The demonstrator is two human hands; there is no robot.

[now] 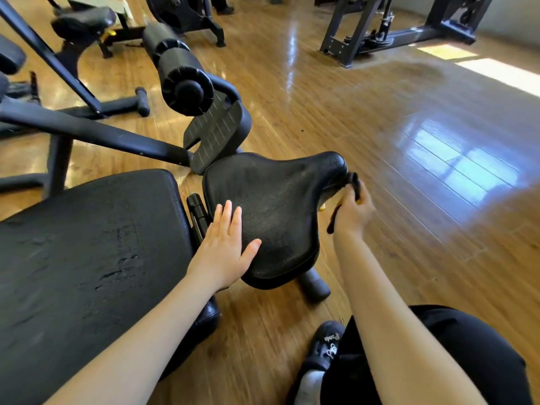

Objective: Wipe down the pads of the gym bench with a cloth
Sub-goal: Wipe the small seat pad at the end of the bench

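Note:
The gym bench has a large black back pad (pixel 87 258) at the lower left, its surface cracked and worn. A smaller black seat pad (pixel 280 206) sits in the middle of the view. My left hand (pixel 225 244) lies flat on the seat pad's near left edge, fingers straight. My right hand (pixel 352 211) grips a dark cloth (pixel 352 182) at the seat pad's right edge, just beside its narrow tip. Part of the cloth hangs below my fingers. A black foam roller pad (pixel 178 71) stands beyond the seat.
A ridged black footplate (pixel 216 133) is behind the seat. Other black gym machines (pixel 380 27) stand at the back and far left. Glossy wooden floor (pixel 409 147) spreads to the right. My knee (pixel 438 361) and black shoe (pixel 324 346) are at the lower right.

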